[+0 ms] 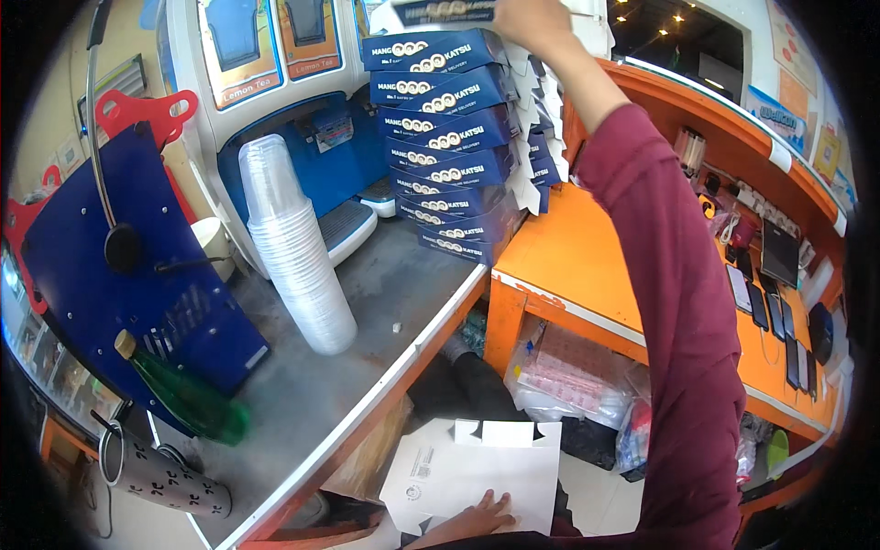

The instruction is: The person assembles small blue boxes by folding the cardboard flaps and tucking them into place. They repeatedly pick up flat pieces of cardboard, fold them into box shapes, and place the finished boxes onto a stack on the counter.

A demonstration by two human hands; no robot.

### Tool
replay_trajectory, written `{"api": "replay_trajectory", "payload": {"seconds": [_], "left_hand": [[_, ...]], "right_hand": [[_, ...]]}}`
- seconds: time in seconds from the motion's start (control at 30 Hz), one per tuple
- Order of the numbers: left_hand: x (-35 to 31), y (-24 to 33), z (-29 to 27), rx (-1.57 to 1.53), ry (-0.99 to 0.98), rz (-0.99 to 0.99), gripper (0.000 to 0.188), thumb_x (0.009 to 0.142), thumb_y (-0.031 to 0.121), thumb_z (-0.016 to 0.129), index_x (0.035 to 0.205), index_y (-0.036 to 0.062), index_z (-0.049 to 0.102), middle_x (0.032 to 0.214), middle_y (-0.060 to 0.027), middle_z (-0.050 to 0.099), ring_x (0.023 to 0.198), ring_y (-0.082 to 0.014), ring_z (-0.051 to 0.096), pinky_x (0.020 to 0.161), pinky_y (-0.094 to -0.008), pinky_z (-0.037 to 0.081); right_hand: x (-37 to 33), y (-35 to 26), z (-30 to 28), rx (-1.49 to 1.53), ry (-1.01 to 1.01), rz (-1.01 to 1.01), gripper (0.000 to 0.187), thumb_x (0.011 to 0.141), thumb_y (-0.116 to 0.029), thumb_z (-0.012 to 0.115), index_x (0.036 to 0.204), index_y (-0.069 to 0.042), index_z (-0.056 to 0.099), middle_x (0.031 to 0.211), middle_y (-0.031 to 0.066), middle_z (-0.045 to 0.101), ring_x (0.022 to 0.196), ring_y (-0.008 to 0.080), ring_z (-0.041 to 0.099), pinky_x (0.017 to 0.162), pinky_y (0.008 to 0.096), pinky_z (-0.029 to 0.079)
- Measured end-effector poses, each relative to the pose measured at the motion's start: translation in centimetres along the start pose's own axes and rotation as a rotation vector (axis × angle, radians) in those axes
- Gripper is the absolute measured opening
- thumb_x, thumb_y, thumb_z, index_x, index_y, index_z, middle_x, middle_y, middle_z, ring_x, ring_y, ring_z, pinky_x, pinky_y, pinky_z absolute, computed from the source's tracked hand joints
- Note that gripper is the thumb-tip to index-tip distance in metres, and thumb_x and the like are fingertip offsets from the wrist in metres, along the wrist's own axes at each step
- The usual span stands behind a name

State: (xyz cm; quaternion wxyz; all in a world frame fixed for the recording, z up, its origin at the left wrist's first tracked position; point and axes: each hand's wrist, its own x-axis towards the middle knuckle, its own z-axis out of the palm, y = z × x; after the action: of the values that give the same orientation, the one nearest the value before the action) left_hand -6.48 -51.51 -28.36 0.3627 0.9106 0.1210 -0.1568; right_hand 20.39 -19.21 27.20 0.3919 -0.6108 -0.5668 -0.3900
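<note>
A tall stack of folded dark-blue food boxes (446, 151) with white flaps stands on the grey counter. At its top, by the picture's upper edge, my right hand (539, 26) is closed on the end of another dark-blue box (445, 13), slightly blurred; part of the fingers is hidden. My left hand (484, 515) lies with its fingers spread on a flat white cardboard box blank (454, 472) at my lap. The blank has tabs and slots along its far edge and small dark print on its left side.
Nested clear plastic cups (298, 247) stand on the counter (367, 284) before a white-and-blue drink dispenser (302, 105). A green bottle (188, 394), patterned canister (165, 472) and blue panel (147, 275) are at left. Several phones (775, 312) lie on the orange table (568, 266).
</note>
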Motion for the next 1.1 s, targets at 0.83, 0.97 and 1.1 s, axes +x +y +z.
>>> {"api": "replay_trajectory", "payload": {"seconds": [0.83,0.97,1.1], "left_hand": [[-0.7,1.4,-2.4,-1.223,0.671,-0.138,0.024,0.098,0.016,0.068,0.108,-0.0051,0.073,0.09,-0.0031,0.074,0.078,-0.0053,0.062,0.072,-0.0214,0.05],[-0.2,2.3,-2.7,-1.092,0.663,-0.2,0.023,0.097,0.017,0.069,0.104,-0.0044,0.074,0.085,-0.0022,0.073,0.075,-0.0056,0.061,0.069,-0.0212,0.049],[0.8,3.1,-2.8,-1.077,0.65,-0.225,0.021,0.097,0.016,0.069,0.102,-0.0042,0.073,0.084,0.0003,0.071,0.072,-0.0037,0.058,0.066,-0.0202,0.047]], "right_hand": [[-61.0,3.6,-22.1,0.973,-1.005,0.42,0.056,0.077,-0.002,0.08,0.13,-0.007,0.061,0.115,0.012,0.063,0.113,0.0271,0.059,0.095,0.0387,0.048],[-61.1,-0.3,-20.4,0.912,-0.53,0.654,0.022,0.077,0.003,0.079,0.091,-0.004,0.064,0.091,0.0075,0.063,0.091,0.0227,0.061,0.082,0.0336,0.048],[-59.4,-1.3,-19.9,0.875,-0.71,0.602,0.016,0.077,-0.002,0.077,0.086,-0.007,0.064,0.09,0.0074,0.065,0.087,0.0252,0.063,0.079,0.0368,0.048]]}}
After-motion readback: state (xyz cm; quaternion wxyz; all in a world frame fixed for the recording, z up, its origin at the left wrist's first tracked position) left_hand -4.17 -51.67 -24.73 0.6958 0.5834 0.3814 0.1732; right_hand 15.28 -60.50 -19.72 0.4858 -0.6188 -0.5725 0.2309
